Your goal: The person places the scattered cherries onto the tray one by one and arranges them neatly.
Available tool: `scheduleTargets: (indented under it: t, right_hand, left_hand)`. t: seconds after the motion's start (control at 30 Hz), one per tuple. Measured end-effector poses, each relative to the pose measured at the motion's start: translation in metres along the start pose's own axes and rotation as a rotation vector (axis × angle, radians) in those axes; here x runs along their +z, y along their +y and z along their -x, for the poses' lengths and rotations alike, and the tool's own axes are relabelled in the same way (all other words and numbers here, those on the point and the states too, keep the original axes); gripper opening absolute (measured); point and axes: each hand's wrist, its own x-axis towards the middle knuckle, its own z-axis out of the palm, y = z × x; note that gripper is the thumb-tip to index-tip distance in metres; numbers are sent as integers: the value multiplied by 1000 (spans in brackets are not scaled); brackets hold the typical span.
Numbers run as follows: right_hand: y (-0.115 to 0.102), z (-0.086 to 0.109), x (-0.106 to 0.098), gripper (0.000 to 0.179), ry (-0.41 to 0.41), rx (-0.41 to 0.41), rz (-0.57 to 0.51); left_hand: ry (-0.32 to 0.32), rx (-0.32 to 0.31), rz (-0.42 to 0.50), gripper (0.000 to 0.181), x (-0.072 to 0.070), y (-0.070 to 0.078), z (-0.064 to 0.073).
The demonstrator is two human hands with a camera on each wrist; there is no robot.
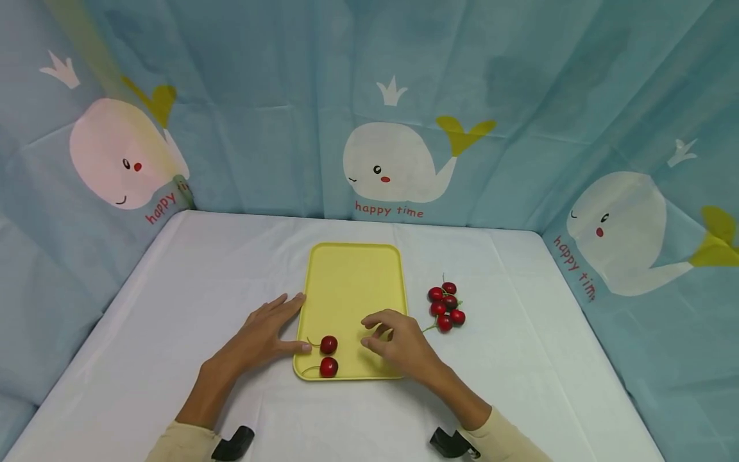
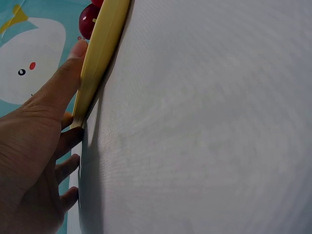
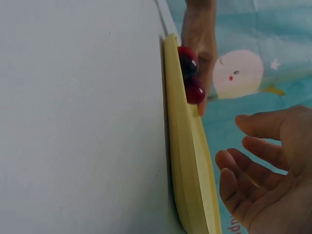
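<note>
A yellow rectangular tray (image 1: 353,276) lies on the white-covered table. Two dark red cherries with stems, an upper one (image 1: 328,344) and a lower one (image 1: 328,367), sit in its near left corner. My left hand (image 1: 267,330) rests at the tray's left edge, fingers spread; in the left wrist view the thumb (image 2: 53,90) lies against the rim. Over the tray's near right part hovers my right hand (image 1: 398,343), fingers loosely bent. The right wrist view shows a gap between thumb and fingers (image 3: 253,170), with nothing held.
Several more cherries (image 1: 438,308) lie in a cluster on the table right of the tray, some with green stems. A blue curtain (image 1: 260,147) with printed whales hangs around the table's back and sides. Black wrist mounts (image 1: 233,444) sit near both sleeves.
</note>
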Motion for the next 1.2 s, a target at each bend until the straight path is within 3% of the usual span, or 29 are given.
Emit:
scheduleTargets:
  t: [1.2]
  right_hand:
    - [37,30,-56,31,200,175,28]
  left_hand:
    - [14,8,0,106,3,-4,0]
